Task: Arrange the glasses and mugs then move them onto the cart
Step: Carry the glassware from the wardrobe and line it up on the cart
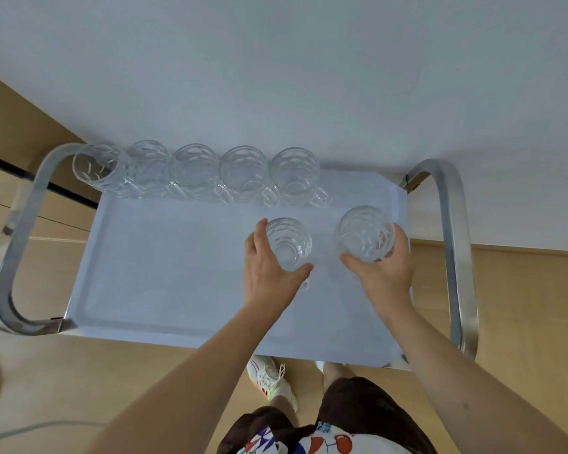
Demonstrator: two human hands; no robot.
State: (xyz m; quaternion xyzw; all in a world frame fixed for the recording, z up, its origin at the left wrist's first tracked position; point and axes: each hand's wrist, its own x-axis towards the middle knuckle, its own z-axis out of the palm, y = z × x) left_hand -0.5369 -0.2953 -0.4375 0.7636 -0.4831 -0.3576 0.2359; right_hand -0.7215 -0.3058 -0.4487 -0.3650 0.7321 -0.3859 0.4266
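Cart: pale blue rectangular cart tray [164, 273] with raised rim, curved steel handles at both ends; left and near parts of its surface lie bare
Back row: five clear faceted glass mugs [194, 170] upright along the far edge, side by side, handles toward the viewer
Left hand: left hand [269, 273] wraps fingers and thumb round a clear faceted glass [287, 244] on the tray, right of centre
Right hand: right hand [385, 273] clasps a second clear faceted glass [364, 234] near the right rim; whether it touches the tray, cannot tell
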